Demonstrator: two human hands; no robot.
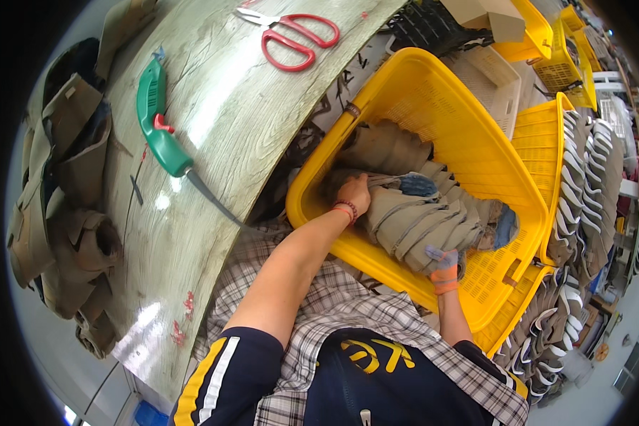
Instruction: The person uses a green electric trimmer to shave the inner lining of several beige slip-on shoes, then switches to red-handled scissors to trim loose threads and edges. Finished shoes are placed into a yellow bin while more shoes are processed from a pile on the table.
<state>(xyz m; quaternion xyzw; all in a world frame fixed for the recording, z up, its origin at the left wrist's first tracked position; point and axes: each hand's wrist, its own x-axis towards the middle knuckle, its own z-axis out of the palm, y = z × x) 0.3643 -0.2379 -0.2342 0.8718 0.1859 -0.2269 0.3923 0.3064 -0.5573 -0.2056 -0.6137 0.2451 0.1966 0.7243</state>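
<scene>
- Stack of grey-brown curved pieces: lies inside the yellow basket, along its near side, pieces nested face to face.
- Left hand: bare, clasped on the stack's left end; from where I stand the fingertips are hidden.
- Right hand: gloved, grasping the opposite end by the basket's near rim, fingers laid over the last pieces.
- Behind: second row of like pieces, toward the far wall; blue cloth between the rows.
- Risk 1: stack bows or fans apart. Likely cause: uneven pressure, since only the ends are held and the middle has no hand on it.
- Risk 2: second row topples or mixes in. Cause: the two rows lie close, so a sideways push would carry across.
- Risk 3: green hand tool dragged off the counter. Cause: its cord runs over the counter's edge near the left forearm and could snag.
</scene>
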